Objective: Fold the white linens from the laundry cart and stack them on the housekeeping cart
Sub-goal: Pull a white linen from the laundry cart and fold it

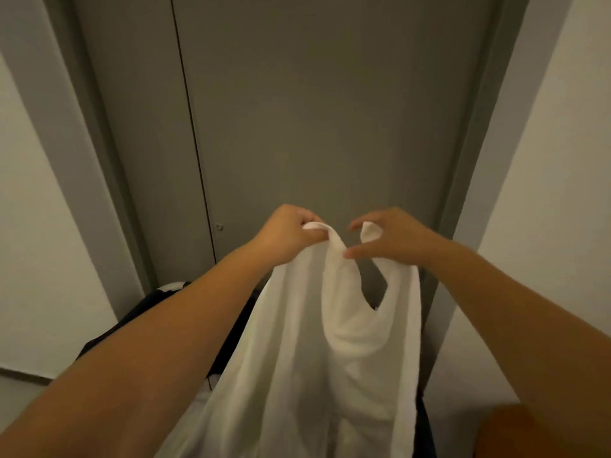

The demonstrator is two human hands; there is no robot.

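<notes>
The white linen (297, 358) hangs in the air in front of a grey door (314, 110), carried by nothing but the person's two hands; neither cart can be told for certain in this view, though a dark shape (145, 315) shows low on the left behind the forearm. The left hand (287, 234) is closed tight, fingers curled over a bunched top edge; the right hand (396, 239) is more loosely curled, with a corner of the cloth standing up between forefinger and thumb, and the thumb tip touching the fold beside the left hand. The hands are near each other, so the top edge sags between them into a deep loop while the rest drops straight down out of frame.

The cloth looks soft, limp and fairly light – it holds no shape of its own and drapes wherever it is not held; it seems thick enough not to slip from a pinch. The best hold is probably at the two top corners – drawn well apart – so the edge pulls flat before any fold is made; a grip on bunched cloth risks a crooked fold.
</notes>
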